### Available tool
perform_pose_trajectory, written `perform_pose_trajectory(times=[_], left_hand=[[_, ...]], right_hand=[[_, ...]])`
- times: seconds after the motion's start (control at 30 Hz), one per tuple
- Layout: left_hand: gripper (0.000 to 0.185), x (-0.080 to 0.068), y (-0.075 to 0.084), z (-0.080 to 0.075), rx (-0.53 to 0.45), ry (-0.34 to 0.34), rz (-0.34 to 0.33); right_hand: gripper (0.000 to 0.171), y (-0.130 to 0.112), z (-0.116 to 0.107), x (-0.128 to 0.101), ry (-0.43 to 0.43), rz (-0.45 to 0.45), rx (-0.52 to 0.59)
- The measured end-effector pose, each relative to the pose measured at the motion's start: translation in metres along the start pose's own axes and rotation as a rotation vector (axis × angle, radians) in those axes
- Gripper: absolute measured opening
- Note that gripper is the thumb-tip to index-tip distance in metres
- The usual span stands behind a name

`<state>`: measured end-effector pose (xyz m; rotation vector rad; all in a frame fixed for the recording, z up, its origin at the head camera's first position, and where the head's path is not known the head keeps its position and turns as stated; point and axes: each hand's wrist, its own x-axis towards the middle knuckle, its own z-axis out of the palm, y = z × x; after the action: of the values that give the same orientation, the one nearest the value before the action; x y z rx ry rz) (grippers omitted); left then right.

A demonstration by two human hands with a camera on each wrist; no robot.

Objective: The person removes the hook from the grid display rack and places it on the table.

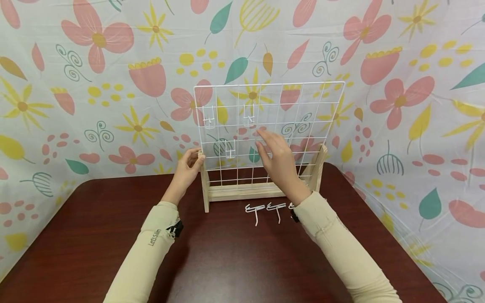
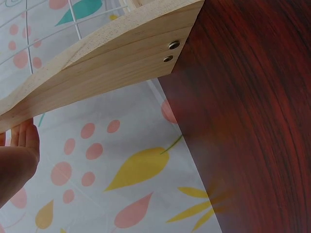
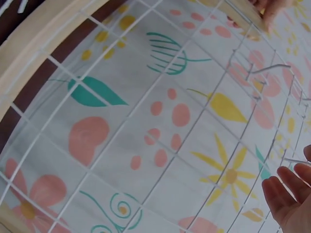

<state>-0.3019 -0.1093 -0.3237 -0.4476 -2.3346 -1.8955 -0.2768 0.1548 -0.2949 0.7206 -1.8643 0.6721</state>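
A white wire grid panel [image 1: 303, 105] stands upright in a wooden stand [image 1: 246, 191] on a dark red-brown table [image 1: 227, 261]. Three white hooks hang on the grid: one [image 1: 209, 120], another [image 1: 249, 120], a lower one [image 1: 230, 151]. My left hand [image 1: 191, 165] grips the stand's left post [image 1: 205, 185], and its fingers [image 2: 22, 141] lie against the wood [image 2: 107, 63]. My right hand [image 1: 273, 153] is raised in front of the grid's middle. A thin white hook [image 3: 294, 160] shows pinched at its fingertips [image 3: 291, 187], close to the wires [image 3: 160, 145].
Three loose white hooks lie on the table just before the stand: one [image 1: 254, 209], another [image 1: 275, 207], a third [image 1: 291, 205] partly hidden by my right sleeve. A floral cloth [image 1: 94, 84] hangs behind and at both sides of the table.
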Motion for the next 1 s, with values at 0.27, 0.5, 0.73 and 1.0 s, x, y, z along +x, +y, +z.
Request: perform_pose_trajectory(times=[0.27, 0.5, 0.73, 1.0], left_hand=[[0.041, -0.001, 0.001, 0.0, -0.013, 0.012, 0.002], [0.042, 0.001, -0.002, 0.001, 0.005, 0.004, 0.001], [0.044, 0.015, -0.026, 0.0, -0.014, 0.011, 0.012], [0.042, 0.016, -0.03, 0.002, 0.004, 0.031, 0.04]], right_hand=[[0.031, -0.007, 0.007, 0.014, 0.058, 0.049, 0.027], [0.031, -0.014, 0.016, 0.025, 0.124, 0.109, 0.036], [0.031, -0.021, 0.026, 0.031, 0.18, 0.205, 0.068], [0.027, -0.026, 0.036, 0.037, 0.213, 0.309, 0.062]])
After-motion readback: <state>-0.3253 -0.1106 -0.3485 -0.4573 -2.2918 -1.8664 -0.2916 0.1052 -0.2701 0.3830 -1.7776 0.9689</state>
